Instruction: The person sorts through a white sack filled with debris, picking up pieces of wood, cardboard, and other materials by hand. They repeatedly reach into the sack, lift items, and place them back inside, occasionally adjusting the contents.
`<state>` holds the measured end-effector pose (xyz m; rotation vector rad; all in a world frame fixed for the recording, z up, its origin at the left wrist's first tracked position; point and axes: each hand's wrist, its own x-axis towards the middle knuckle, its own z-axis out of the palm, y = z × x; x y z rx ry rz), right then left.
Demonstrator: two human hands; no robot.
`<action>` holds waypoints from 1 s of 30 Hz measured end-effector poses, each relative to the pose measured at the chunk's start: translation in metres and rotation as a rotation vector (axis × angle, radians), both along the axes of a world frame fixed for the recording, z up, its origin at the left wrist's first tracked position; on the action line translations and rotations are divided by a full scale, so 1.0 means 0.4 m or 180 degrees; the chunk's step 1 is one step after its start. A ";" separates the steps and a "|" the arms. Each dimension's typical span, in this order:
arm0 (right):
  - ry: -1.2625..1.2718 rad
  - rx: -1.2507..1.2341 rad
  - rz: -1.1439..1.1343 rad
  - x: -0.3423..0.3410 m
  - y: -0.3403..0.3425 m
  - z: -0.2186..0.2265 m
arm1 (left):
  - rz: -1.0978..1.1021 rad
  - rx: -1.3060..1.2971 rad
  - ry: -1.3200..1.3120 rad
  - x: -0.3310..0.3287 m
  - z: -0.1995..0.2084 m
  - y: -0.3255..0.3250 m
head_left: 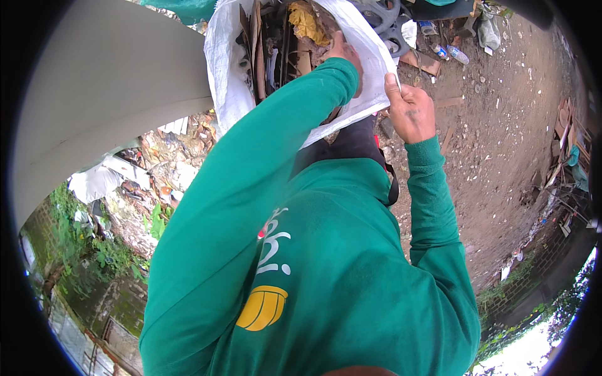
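A white woven sack [221,69] stands with its mouth spread in front of me, holding mixed scrap. My right hand [411,111] pinches the sack's near right rim, thumb on top and fingers folded under the edge. Inside the mouth, on the right side, is my left hand [348,57]. Its fingers point down among the scrap and are mostly hidden, so their grip does not show. A crumpled yellow piece [308,24] lies just beyond it. Flat brown strips [256,47], like cardboard or wood, stand upright along the sack's left side.
A large grey panel [125,69] borders the sack on the left. Grey plastic wheel-like parts [394,34] sit at its far right. Bottles [458,54] and a brown board [421,62] lie on the dirt ground [495,144]. Litter [169,169] and plants [103,250] are at the left.
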<state>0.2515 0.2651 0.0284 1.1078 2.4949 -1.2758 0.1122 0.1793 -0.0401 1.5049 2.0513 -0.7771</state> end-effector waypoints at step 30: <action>0.0131 0.1164 -0.0017 -0.018 0.105 -0.063 | 0.0900 -0.1122 0.0047 -0.003 -0.038 -0.184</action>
